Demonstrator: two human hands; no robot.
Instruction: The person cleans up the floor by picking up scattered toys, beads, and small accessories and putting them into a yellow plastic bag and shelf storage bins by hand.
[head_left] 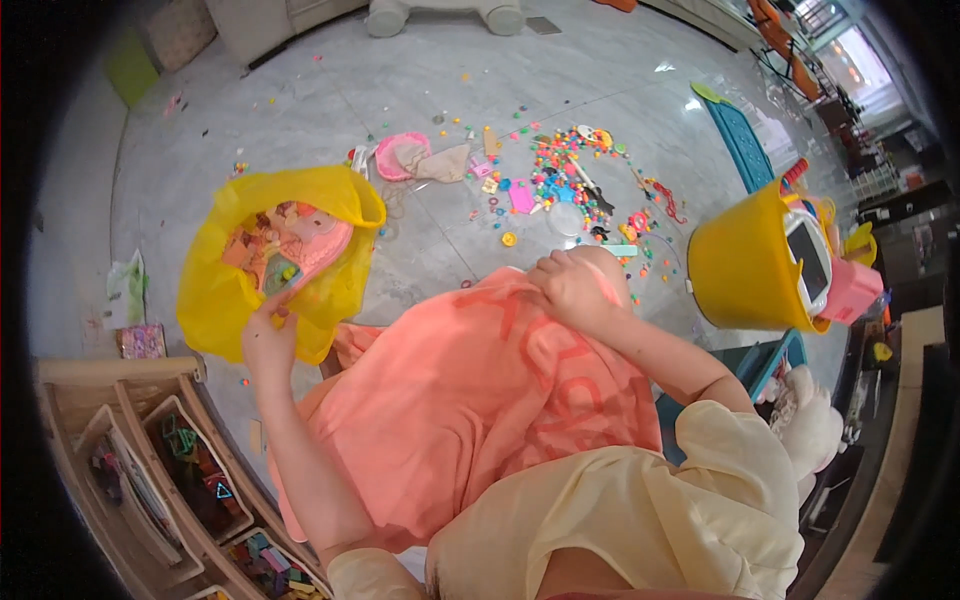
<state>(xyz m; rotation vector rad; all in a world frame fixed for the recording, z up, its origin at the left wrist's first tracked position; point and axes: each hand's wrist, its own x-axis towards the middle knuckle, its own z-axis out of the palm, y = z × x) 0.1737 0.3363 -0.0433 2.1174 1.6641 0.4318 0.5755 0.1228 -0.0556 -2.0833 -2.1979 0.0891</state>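
Note:
A yellow plastic bag (215,290) stands on the floor at the left with its mouth spread. Inside lie a pink toy piece (325,245) and several orange-pink pieces. My left hand (268,338) is at the bag's near rim, fingers closed on the yellow plastic, fingertips close to a small green thing in the bag. My right hand (572,290) rests at my right knee on the coral cloth (440,400) over my lap, its fingers curled. Whether it grips the cloth is hard to see.
Colourful beads (575,175) lie scattered over the grey floor, near a pink round case (402,157). A yellow bucket (740,255) of toys stands at the right. A wooden rack (130,400) with toy bins is at the lower left; a white plush toy (812,425) lies right.

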